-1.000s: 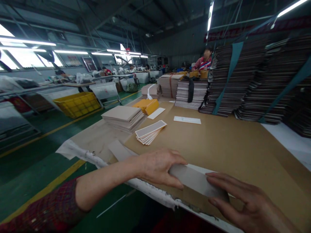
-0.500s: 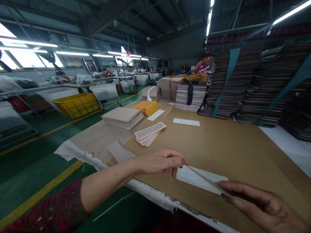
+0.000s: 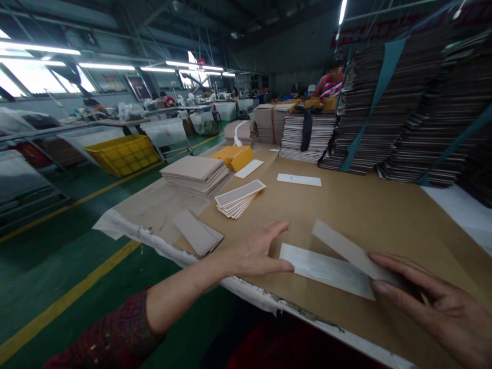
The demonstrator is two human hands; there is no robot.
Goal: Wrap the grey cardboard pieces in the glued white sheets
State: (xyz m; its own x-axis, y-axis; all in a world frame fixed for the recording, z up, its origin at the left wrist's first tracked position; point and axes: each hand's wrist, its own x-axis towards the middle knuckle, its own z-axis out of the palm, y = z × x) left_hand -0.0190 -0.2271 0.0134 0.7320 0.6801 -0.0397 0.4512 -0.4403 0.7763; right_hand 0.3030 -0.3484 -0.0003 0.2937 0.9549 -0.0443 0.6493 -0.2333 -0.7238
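My right hand grips a grey cardboard strip by its near end, with the far end raised above the table. Under it lies a white strip with a thin orange edge, flat on the brown table covering. My left hand is open, thumb and fingers apart, its thumb at the white strip's left end. Left of that hand lie a few plain grey strips. Beyond is a fanned pile of grey strips with pale, orange-edged borders.
A stack of grey boards and a yellow-orange bundle stand farther back. Another white strip lies beyond my hands. Tall strapped stacks of dark sheets line the back right. A person is behind them. The table's edge runs close by.
My left hand has let go of the grey strip's far end and spread open. My right hand still holds that strip, now turned more face-up. The view has shifted slightly.
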